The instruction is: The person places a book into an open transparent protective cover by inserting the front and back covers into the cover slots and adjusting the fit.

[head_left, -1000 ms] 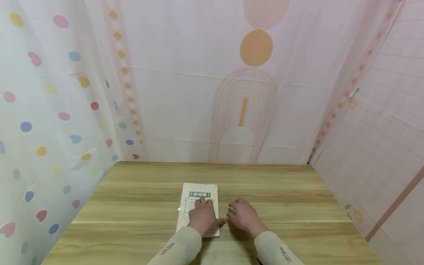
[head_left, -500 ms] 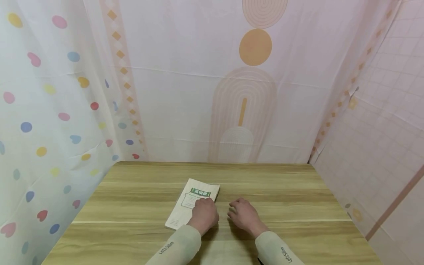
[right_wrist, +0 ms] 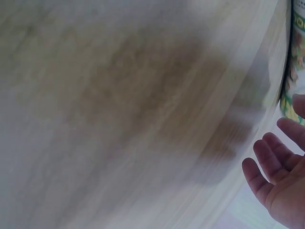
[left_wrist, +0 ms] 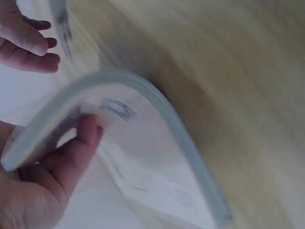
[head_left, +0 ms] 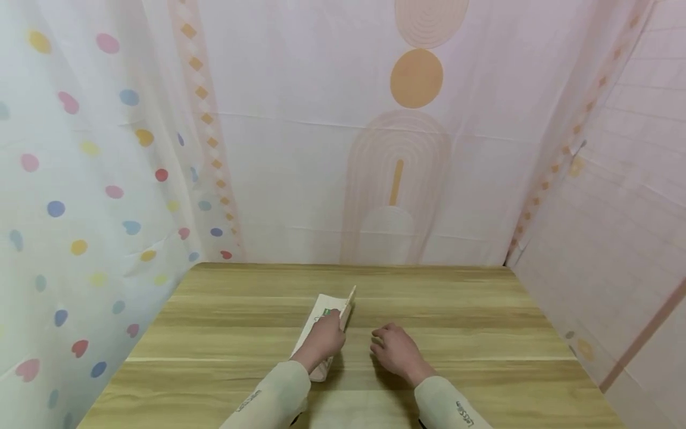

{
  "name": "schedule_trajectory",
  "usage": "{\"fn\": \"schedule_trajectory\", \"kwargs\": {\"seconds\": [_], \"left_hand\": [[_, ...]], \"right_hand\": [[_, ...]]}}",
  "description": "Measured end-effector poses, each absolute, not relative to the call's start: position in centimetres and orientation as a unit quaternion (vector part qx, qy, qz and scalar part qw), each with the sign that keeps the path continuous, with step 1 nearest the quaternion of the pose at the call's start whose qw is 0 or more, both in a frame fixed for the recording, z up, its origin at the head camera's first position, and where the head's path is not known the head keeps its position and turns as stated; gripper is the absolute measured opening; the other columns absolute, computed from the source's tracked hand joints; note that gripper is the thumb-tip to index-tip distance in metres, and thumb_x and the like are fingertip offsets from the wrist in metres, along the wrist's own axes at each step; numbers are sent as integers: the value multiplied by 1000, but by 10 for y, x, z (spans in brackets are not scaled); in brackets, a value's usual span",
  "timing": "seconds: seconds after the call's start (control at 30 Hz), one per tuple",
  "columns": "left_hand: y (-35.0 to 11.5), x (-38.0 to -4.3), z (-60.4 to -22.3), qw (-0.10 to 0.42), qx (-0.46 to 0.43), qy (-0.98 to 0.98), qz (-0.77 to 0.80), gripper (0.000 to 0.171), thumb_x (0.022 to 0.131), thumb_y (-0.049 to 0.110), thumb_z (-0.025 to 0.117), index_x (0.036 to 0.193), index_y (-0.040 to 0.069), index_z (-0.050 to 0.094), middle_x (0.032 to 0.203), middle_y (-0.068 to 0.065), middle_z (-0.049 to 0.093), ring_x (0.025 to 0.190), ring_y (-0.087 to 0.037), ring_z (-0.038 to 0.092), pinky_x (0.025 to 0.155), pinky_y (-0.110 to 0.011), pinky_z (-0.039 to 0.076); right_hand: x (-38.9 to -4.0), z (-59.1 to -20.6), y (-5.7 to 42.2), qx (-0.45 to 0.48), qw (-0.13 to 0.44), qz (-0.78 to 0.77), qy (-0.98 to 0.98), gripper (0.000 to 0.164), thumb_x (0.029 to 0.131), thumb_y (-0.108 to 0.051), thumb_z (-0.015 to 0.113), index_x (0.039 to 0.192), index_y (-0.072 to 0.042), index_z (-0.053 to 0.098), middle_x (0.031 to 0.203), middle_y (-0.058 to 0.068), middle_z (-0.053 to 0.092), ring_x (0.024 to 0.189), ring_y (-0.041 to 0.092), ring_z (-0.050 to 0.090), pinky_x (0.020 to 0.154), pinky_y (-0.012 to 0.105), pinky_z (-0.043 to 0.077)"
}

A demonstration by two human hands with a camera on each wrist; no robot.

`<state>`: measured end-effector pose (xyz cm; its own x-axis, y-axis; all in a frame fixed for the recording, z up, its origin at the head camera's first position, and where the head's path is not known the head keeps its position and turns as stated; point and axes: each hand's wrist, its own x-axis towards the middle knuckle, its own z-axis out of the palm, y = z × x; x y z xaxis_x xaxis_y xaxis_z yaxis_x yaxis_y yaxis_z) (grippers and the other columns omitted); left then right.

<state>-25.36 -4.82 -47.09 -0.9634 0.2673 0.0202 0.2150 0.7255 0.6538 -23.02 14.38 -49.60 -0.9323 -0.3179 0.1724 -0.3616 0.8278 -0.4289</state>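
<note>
A thin paperback book (head_left: 318, 311) with a pale cover and a green title label is bent and partly lifted off the table. My left hand (head_left: 324, 339) grips it near its right edge, thumb across the pale cover. The left wrist view shows the book (left_wrist: 157, 157) curving strongly, its page edges facing the camera. Colourful printing on the book's other side (right_wrist: 298, 57) shows at the right wrist view's edge. My right hand (head_left: 398, 353) is to the right of the book, apart from it, with relaxed fingers and nothing held.
The wood-grain table (head_left: 455, 310) spreads around both hands. Behind it hangs a pale curtain (head_left: 289, 179) with arch and circle prints. Dotted cloth (head_left: 107, 238) closes off the left side, and a grid-patterned curtain (head_left: 616, 238) the right.
The book lay flat under my left hand, then swung askew. Now the left hand grips it and its right side is bent upward. My right hand has hardly moved.
</note>
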Motion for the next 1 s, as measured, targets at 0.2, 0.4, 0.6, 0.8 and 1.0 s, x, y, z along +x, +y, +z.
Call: {"fn": "schedule_trajectory", "kwargs": {"seconds": [0.2,0.4,0.6,0.8,1.0], "left_hand": [[-51,-255,-473,97,107,863,484,50,99,4,42,146,-11,31,125,-33,55,69,-23,56,60,-37,50],[-54,-254,-465,131,104,756,633,53,104,7,40,153,-1,22,131,-33,52,92,-32,66,77,-41,55],[-55,-256,-454,133,115,658,733,54,105,8,38,155,4,17,129,-33,54,103,-39,66,83,-45,56],[-56,-258,-454,131,126,616,767,57,104,4,36,156,8,12,128,-32,56,101,-34,68,84,-42,56],[-63,-260,-459,117,91,644,750,62,102,2,38,157,7,9,119,-29,61,92,-26,69,79,-35,56]], "right_hand": [[-233,-498,138,186,47,257,-947,30,97,-12,59,121,6,65,115,22,65,108,39,62,92,53,49],[-236,-495,132,159,8,329,-931,41,106,-22,46,137,3,55,128,21,62,121,40,56,99,56,44],[-236,-488,136,68,-28,432,-899,61,107,-46,32,149,-2,42,145,24,48,133,46,43,107,61,34],[-243,-486,141,19,-45,525,-850,61,109,-38,30,152,6,29,151,29,37,140,46,31,112,60,24],[-248,-485,143,-39,-31,566,-823,52,106,-18,42,150,7,30,135,30,51,122,41,51,104,56,38]]}}
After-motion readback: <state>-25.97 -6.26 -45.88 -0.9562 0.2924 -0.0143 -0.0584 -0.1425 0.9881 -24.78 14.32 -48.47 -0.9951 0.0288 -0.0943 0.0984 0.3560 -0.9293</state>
